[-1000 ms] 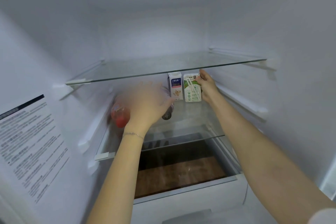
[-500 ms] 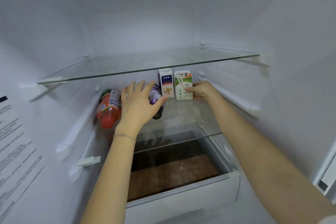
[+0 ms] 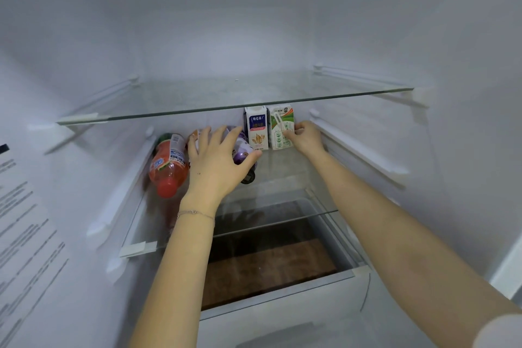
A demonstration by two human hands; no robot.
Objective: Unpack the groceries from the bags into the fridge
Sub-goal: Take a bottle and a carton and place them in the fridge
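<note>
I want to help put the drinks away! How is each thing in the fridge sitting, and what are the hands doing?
orange bottle: lying on its side.
purple bottle: lying down, partly covered.
blue carton: standing upright.
green carton: upright, held.
left hand: fingers spread, resting on purple bottle.
right hand: gripping green carton.

Colours inside the white fridge (image 3: pixel 254 37)
Left: orange plastic bottle (image 3: pixel 168 167), red cap; purple bottle (image 3: pixel 241 153). Far: white-and-blue cardboard carton (image 3: pixel 257 128) with golden grain; white-and-green cardboard carton (image 3: pixel 279 128).
</note>
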